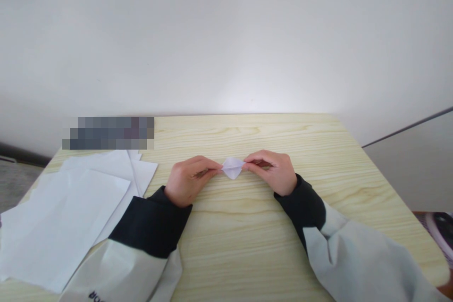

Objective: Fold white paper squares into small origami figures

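Observation:
A small piece of folded white paper (pixel 232 168) is stretched between my two hands above the middle of the table. Its center bulges open around a crease running from side to side. My left hand (pixel 187 178) pinches the left tip between thumb and fingers. On the opposite tip, the thumb and fingers of my right hand (pixel 274 170) are closed in a similar pinch. Both hands partly cover the ends of the paper, so the tips' exact shape is hidden.
Loose white sheets (pixel 67 222) lie in an uneven pile on the left of the wooden table (pixel 240 245), beside my left sleeve. Behind them is a pixelated dark object (pixel 109 133). A white wall (pixel 226 47) rises at the table's back edge.

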### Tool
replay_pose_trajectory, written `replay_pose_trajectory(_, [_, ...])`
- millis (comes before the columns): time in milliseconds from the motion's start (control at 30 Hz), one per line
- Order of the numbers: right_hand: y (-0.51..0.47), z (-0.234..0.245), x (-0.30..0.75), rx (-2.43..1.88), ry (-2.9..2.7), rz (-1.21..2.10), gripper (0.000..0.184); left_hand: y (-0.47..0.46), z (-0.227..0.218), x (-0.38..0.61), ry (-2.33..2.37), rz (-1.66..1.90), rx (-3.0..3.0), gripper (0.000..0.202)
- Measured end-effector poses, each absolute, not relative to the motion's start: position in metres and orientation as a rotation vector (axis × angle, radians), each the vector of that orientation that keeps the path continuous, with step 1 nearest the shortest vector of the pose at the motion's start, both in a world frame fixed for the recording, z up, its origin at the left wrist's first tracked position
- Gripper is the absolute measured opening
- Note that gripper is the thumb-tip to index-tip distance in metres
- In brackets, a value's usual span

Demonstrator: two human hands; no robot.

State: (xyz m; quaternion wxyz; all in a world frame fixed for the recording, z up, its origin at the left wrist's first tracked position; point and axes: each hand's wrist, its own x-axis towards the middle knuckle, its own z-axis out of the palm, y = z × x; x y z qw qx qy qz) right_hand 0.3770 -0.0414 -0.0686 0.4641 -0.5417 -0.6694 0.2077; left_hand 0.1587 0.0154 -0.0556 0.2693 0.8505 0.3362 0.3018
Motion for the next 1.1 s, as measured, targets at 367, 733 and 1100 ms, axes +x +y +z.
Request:
replay_pose_trajectory(367, [-0.0391,-0.0681,0.3801,-1.375,-1.623,0.478,0.008,0.0180,-0.0596,0.1584,1.034,0.805,2.310,0.018])
replay_pose_trajectory(733, [-0.0395,-0.0676,0.3790,-1.415,-1.623,0.461,0.016,0.0159,-0.0586,0.1599,1.021,0.824,2.331,0.016])
replay_pose_trajectory(1100, [-0.0324,-0.0738,0.3841,-1.474,-1.443,0.420,0.014,0.0223,-0.0635,0.1581,1.072,0.771,2.570,0.023])
